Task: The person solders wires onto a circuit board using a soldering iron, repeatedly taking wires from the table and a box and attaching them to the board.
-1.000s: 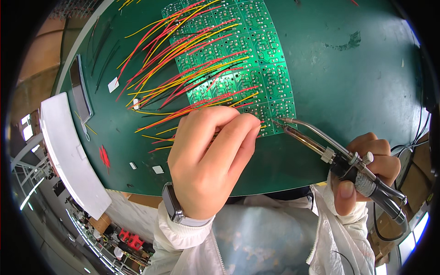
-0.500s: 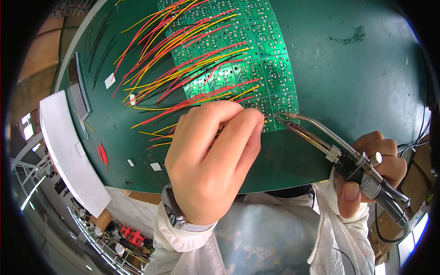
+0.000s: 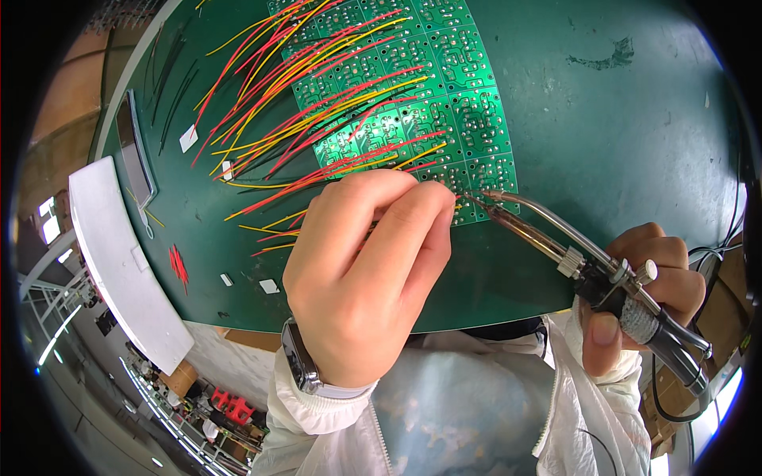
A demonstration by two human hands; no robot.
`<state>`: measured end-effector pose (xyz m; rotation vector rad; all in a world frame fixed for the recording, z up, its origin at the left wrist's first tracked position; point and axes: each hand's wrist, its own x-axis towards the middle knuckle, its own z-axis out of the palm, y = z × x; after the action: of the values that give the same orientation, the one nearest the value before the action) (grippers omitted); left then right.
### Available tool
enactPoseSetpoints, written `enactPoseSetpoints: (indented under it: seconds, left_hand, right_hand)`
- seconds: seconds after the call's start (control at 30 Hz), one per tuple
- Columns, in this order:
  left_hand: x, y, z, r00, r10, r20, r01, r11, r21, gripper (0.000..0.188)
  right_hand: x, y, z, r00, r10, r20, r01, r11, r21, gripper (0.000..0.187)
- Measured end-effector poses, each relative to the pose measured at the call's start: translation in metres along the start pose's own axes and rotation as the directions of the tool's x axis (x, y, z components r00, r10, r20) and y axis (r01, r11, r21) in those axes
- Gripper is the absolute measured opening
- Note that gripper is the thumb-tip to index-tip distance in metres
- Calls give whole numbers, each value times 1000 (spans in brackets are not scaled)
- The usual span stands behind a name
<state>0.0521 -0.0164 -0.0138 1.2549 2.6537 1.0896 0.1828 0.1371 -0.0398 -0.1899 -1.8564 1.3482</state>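
A green circuit board panel [image 3: 464,59] lies on the bench, with red, yellow and black wires [image 3: 298,119] fanning leftward from it. My left hand [image 3: 353,274] is closed in a pinch over the board's near edge. A red wire end shows at its fingertips; most of that wire is hidden under the hand. My right hand [image 3: 663,266] grips a soldering iron [image 3: 575,262] with a curved metal feed tube clamped alongside. The iron's tip and the tube's end meet at the board, just right of my left fingertips.
The green bench top [image 3: 603,143] extends to the right. At left lie a phone-like flat device [image 3: 138,155], a small bundle of red wires [image 3: 178,268], loose black wires [image 3: 168,71] and small white pieces [image 3: 270,286]. Black cables [image 3: 726,238] hang at the far right.
The board and its wires have shifted slightly left. The iron's tip has moved a little left too, closer to my left fingertips. Both hands keep their grips.
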Motion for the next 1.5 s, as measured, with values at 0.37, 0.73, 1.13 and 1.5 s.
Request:
enactPoseSetpoints:
  seconds: [0.37,0.73,1.13,1.5]
  left_hand:
    - [0,2,0,1000,-14,4,14,1000,15,19]
    - [-2,1,2,1000,-4,-5,4,1000,15,20]
    - [-1,5,2,999,-36,3,36,999,0,20]
    - [0,6,1,999,-33,1,33,999,24,20]
  right_hand:
    - [7,-7,0,989,-18,147,20,1000,-11,36]
    - [7,-8,2,990,-27,138,32,999,-34,37]
    - [6,-10,0,990,-44,135,55,996,-74,38]
    - [2,-9,-3,993,-56,107,62,997,-45,38]
